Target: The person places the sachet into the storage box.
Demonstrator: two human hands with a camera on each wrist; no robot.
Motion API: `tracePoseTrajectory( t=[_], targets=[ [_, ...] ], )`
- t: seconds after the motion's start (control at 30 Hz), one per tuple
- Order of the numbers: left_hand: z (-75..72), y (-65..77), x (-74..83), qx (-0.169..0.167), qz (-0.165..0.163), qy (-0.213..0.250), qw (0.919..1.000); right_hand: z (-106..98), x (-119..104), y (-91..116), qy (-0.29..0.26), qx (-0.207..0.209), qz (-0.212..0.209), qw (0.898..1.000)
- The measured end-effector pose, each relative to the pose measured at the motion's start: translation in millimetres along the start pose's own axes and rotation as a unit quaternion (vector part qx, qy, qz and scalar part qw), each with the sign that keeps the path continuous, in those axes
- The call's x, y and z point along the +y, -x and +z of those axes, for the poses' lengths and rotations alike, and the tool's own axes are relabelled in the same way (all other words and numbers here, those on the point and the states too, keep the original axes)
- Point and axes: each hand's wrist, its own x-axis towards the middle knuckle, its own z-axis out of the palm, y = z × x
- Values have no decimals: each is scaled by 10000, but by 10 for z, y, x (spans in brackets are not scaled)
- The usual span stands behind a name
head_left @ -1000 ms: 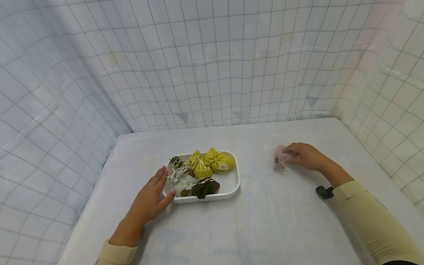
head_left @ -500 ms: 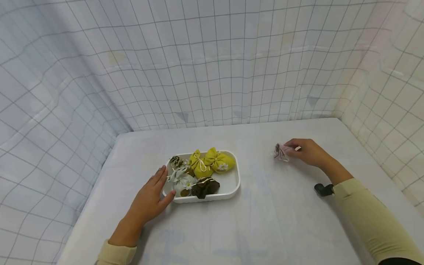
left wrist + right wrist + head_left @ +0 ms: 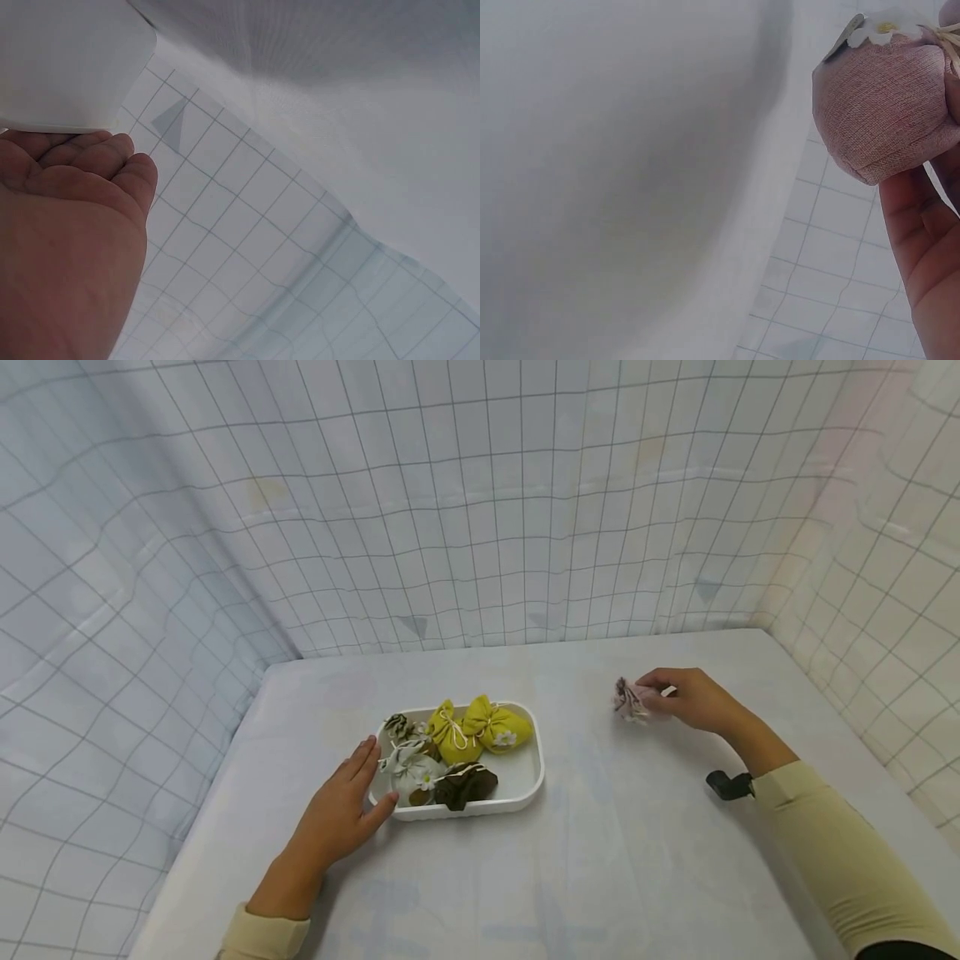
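Observation:
My right hand (image 3: 690, 697) pinches a small pink cloth drawstring pouch (image 3: 636, 700) by its side, right of the tray. In the right wrist view the pouch (image 3: 889, 109) looks rounded and full, with a white flower and a cord at its gathered neck. My left hand (image 3: 341, 806) rests against the left end of a white tray (image 3: 517, 797), fingers straight along its rim; the left wrist view shows the fingers touching the tray wall (image 3: 67, 67). Inside the tray lie two yellow pouches (image 3: 495, 727), a pale grey pouch (image 3: 411, 770), a dark brown pouch (image 3: 467, 785) and a green-brown one (image 3: 401, 727).
A white cloth covers the table (image 3: 480, 885). Grid-patterned curtains (image 3: 495, 527) hang behind it and on both sides. A black wrist-camera piece (image 3: 729, 785) sticks out beside the right sleeve (image 3: 840, 852).
The right hand has raised the pink pouch from the cloth and turned it so its frilled top points left; it has shifted slightly away and left. The left hand and tray stay still.

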Motion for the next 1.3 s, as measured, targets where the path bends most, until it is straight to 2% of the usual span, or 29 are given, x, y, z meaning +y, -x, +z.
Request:
tracePoseTrajectory(
  t=[0.23,0.6,0.97,1.3],
  targets=[
    [-8,-6,-6,81,56,10,10000,-4,-123,-45,-166,-164,-60,9997],
    [-27,-8,2,69,58,5,10000,71,-89,-57,-239,-310,96,9992],
    [-22,12,19,10,-22,68,10000,58,-261,-77,-288,-418,-335,9981],
    [-32,6,35,-24,-69,37,10000,23,-630,-164,-126,-738,-798,9940]
  ],
)
